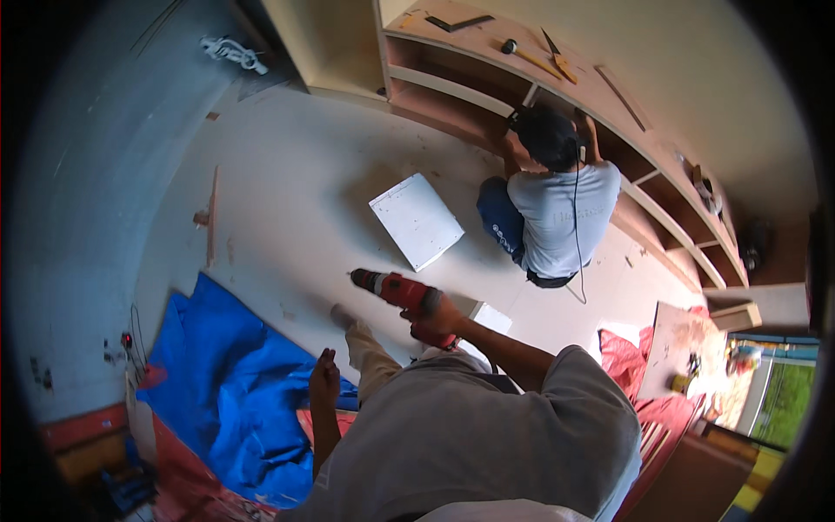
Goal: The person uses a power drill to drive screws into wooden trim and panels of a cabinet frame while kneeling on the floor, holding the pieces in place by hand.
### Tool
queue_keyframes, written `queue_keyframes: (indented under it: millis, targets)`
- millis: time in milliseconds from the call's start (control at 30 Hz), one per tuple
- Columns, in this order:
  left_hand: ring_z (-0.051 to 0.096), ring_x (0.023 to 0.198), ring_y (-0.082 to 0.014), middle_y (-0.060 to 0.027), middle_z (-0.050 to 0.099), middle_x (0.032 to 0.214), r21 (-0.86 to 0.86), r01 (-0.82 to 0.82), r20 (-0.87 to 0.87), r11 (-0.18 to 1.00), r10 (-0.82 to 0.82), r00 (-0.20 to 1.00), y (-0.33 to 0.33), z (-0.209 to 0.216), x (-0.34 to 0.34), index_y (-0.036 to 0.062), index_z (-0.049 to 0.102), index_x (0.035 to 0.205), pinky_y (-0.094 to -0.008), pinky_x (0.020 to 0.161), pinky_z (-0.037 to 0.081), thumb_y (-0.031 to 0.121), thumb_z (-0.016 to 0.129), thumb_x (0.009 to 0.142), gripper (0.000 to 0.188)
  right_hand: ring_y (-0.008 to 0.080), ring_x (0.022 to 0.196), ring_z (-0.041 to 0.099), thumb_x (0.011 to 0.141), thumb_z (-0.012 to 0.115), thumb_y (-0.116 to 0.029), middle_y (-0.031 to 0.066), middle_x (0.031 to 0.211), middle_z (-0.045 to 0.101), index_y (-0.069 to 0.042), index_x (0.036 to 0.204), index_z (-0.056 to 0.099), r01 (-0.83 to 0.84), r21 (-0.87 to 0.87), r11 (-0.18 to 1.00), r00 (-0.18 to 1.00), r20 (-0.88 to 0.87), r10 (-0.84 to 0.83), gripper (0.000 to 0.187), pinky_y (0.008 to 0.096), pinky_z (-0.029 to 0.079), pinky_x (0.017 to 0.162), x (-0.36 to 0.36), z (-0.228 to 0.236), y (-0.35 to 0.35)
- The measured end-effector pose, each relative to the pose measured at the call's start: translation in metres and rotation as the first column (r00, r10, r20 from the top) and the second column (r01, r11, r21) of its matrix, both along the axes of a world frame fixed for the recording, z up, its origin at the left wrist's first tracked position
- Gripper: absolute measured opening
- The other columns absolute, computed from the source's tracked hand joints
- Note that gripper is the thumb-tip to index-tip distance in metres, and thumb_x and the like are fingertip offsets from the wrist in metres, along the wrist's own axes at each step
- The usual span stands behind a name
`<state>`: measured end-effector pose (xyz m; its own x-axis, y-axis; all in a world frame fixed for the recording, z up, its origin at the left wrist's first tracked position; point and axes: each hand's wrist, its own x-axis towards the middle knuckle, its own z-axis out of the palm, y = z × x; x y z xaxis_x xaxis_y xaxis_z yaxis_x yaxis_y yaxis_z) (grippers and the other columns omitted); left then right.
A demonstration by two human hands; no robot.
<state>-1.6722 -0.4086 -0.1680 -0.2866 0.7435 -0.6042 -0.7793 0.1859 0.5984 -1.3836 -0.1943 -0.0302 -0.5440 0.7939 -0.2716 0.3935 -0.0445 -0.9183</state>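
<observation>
My right hand (445,318) is wrapped round the grip of a red and black cordless drill (402,294). The drill is held out in front of my body, its chuck pointing to the left. My left hand (324,381) hangs lower on the left, above the blue tarp (230,383), with its fingers curled together. Whatever may be between those fingers is too small to make out. Beyond the drill, a white box-like panel piece (417,222) stands on the floor. Part of a second white piece (492,318) shows behind my right forearm.
A co-worker (561,204) crouches at a long wooden cabinet (452,126), hands inside it. On its top lie a hammer (532,61), a handsaw (561,63) and a black square (459,23). A wood strip (213,217) lies on the left floor; a board (674,348) rests on red sheeting at right.
</observation>
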Motion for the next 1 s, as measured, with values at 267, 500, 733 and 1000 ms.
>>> queue_keyframes:
  millis: [267, 500, 733, 1000]
  targets:
    - [0.045, 0.057, -0.0062, -0.0090, 0.059, 0.098, -0.004, 0.680, -0.449, 0.733, -0.609, 0.654, 0.281, -0.006, -0.186, -0.0005, 0.051, 0.113, -0.0197, 0.052, 0.042, 0.019, 0.050, 0.091, 0.030, 0.0186, 0.070, 0.063, 0.070, 0.073, -0.025, 0.0102, 0.078, 0.066, -0.003, 0.092, 0.062, 0.521, 0.111, 0.846, 0.819, 0.215, -0.533, 0.033, 0.0350, 0.049, 0.065, -0.060, -0.103, 0.099]
    - [0.029, 0.042, -0.0051, 0.0027, 0.042, 0.063, -0.146, 0.856, -0.003, 0.497, -0.865, 0.502, 0.551, 0.093, -0.223, 0.0074, 0.054, 0.101, -0.0193, 0.039, 0.025, 0.023, 0.050, 0.093, 0.018, 0.0129, 0.060, 0.060, 0.069, 0.072, -0.016, 0.0043, 0.072, 0.062, -0.002, 0.093, 0.059, 0.879, -0.147, 0.454, 0.477, 0.256, -0.841, 0.031, 0.0289, 0.049, 0.054, -0.108, -0.107, 0.125]
    - [0.028, 0.042, -0.0041, 0.0057, 0.035, 0.056, -0.316, 0.863, 0.036, 0.394, -0.904, 0.425, 0.759, 0.060, -0.250, 0.0113, 0.054, 0.099, -0.0192, 0.038, 0.022, 0.027, 0.051, 0.092, 0.017, 0.0123, 0.057, 0.060, 0.069, 0.070, -0.015, 0.0043, 0.068, 0.063, -0.003, 0.091, 0.061, 0.941, -0.108, 0.320, 0.331, 0.492, -0.806, 0.026, 0.0296, 0.050, 0.052, -0.168, -0.166, 0.246]
    - [0.030, 0.044, -0.0041, 0.0070, 0.034, 0.059, -0.376, 0.903, 0.101, 0.205, -0.960, 0.261, 0.950, 0.061, -0.219, 0.0103, 0.055, 0.099, -0.0195, 0.039, 0.024, 0.025, 0.054, 0.089, 0.018, 0.0158, 0.063, 0.058, 0.072, 0.070, -0.015, 0.0085, 0.074, 0.062, 0.000, 0.093, 0.057, 0.929, -0.004, 0.369, 0.366, 0.133, -0.921, 0.029, 0.0323, 0.048, 0.060, -0.187, -0.121, 0.487]
